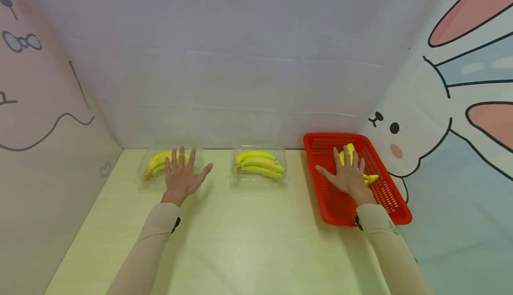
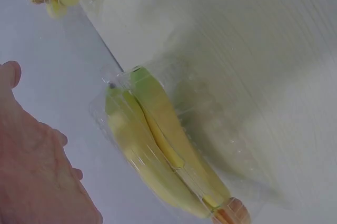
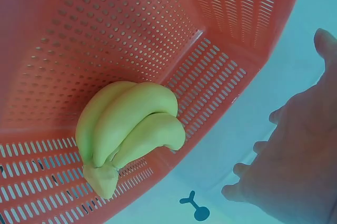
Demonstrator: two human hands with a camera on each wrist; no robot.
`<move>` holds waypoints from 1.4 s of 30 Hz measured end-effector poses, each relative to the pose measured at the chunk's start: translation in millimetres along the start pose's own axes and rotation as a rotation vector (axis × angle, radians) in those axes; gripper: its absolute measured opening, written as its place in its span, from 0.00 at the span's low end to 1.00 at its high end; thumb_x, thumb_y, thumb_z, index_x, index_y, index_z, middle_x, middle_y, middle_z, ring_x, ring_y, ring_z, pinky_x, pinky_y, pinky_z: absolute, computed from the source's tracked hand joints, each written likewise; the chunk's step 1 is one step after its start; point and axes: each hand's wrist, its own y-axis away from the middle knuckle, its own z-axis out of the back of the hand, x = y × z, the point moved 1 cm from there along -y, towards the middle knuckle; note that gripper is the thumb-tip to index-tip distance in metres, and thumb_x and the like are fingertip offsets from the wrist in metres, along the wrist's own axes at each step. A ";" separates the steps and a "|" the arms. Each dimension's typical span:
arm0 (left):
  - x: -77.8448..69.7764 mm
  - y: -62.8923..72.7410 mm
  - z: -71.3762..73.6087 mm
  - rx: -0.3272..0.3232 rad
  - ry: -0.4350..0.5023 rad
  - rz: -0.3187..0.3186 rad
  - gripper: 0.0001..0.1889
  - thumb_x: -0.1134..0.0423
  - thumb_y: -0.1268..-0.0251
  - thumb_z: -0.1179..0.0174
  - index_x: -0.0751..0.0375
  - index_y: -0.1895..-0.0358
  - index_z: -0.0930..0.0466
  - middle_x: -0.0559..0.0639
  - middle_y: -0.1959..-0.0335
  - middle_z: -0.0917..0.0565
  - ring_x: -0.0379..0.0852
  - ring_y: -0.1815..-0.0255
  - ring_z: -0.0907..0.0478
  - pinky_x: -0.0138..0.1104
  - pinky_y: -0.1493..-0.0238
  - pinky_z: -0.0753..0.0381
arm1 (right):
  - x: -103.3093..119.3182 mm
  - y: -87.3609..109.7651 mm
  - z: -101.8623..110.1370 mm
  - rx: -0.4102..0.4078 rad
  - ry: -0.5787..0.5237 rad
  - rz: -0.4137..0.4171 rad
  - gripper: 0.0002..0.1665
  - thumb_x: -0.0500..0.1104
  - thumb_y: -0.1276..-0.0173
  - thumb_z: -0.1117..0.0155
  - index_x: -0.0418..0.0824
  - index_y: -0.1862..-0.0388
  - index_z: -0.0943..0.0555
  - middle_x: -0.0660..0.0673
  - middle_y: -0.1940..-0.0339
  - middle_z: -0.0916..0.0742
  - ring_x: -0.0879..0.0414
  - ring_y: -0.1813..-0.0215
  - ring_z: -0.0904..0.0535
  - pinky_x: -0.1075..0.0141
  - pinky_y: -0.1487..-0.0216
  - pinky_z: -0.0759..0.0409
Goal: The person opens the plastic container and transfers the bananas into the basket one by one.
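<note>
My left hand (image 1: 180, 179) is spread wide above yellow bananas (image 2: 163, 142) in a clear box (image 2: 100, 109); my right hand (image 1: 348, 178), fingers likewise fanned, is over a banana bunch (image 3: 134, 121) in a red basket (image 1: 334, 206). Between my hands sit boxed bananas (image 1: 258, 163). Beneath lies a pale table (image 1: 248, 241); rightward, a rabbit drawing (image 1: 425, 141).

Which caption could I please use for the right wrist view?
Bananas in a red basket, the right hand at the picture's right edge.

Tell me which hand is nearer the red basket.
Right. The right hand is over the red basket; the left hand is well to its left, over the leftmost banana pack.
</note>
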 end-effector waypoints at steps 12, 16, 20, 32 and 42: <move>-3.2 0.1 0.1 -0.007 0.041 -0.011 0.47 0.30 0.26 0.58 0.64 0.18 0.48 0.74 0.18 0.57 0.72 0.18 0.69 0.63 0.23 0.73 | 5.9 0.8 -0.5 -0.073 0.000 0.056 0.51 0.63 0.20 0.50 0.31 0.17 0.52 0.23 0.19 0.49 0.21 0.23 0.56 0.30 0.25 0.59; -7.0 2.0 2.0 -0.021 0.087 -0.021 0.42 0.37 0.22 0.57 0.68 0.21 0.43 0.77 0.22 0.48 0.75 0.20 0.61 0.64 0.23 0.65 | 9.5 1.3 -0.3 -0.126 -0.039 0.078 0.43 0.54 0.18 0.49 0.28 0.20 0.48 0.20 0.23 0.44 0.20 0.25 0.48 0.29 0.27 0.49; -9.0 3.1 2.0 -0.035 0.140 -0.030 0.38 0.41 0.20 0.56 0.70 0.24 0.39 0.77 0.26 0.41 0.76 0.23 0.53 0.65 0.25 0.58 | 13.9 2.8 1.8 -0.171 -0.085 0.108 0.39 0.47 0.19 0.44 0.23 0.23 0.42 0.18 0.27 0.38 0.21 0.30 0.39 0.30 0.31 0.38; -17.0 7.5 -0.7 -0.100 0.270 -0.013 0.34 0.44 0.19 0.55 0.71 0.27 0.34 0.73 0.29 0.34 0.72 0.26 0.43 0.63 0.26 0.48 | 27.5 2.2 -2.2 -0.220 -0.272 0.083 0.30 0.42 0.21 0.43 0.23 0.30 0.32 0.23 0.35 0.26 0.30 0.33 0.30 0.39 0.30 0.32; -27.6 10.9 -5.1 -0.139 0.346 -0.015 0.32 0.46 0.18 0.55 0.71 0.28 0.32 0.72 0.31 0.30 0.72 0.30 0.36 0.61 0.29 0.40 | 48.6 8.1 -3.5 -0.211 -0.434 0.006 0.27 0.42 0.21 0.41 0.27 0.31 0.29 0.28 0.36 0.22 0.34 0.37 0.26 0.41 0.35 0.25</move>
